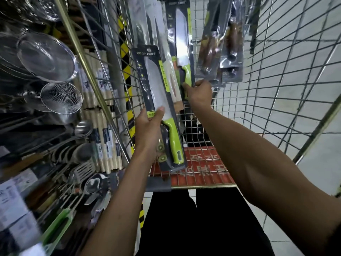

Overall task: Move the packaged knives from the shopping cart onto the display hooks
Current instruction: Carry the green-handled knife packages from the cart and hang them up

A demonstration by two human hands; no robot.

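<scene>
Forearms reach up from the near edge over the cart (203,186). Left hand (149,130) grips one knife pack (156,89) round its lower half, thumb across the front. It is held upright, a little tilted, with its hang hole (148,47) free at the top. Right hand (200,93), farther in, holds the bottom end of a second pack (181,43), which hangs among other packs (208,48) against the wire grid (200,19). I cannot make out the hooks.

The step looks like hanging: the second pack seems nearly seated, and the left one is next. To do it well, steady the second pack from below until its hole sits fully over the hook, then release it before raising the left pack. Lead with the hole, keep the card flat to the grid and slide it straight on. The plastic fronts look slick and the neighbours crowd close, so a skewed push could knock one off.
</scene>
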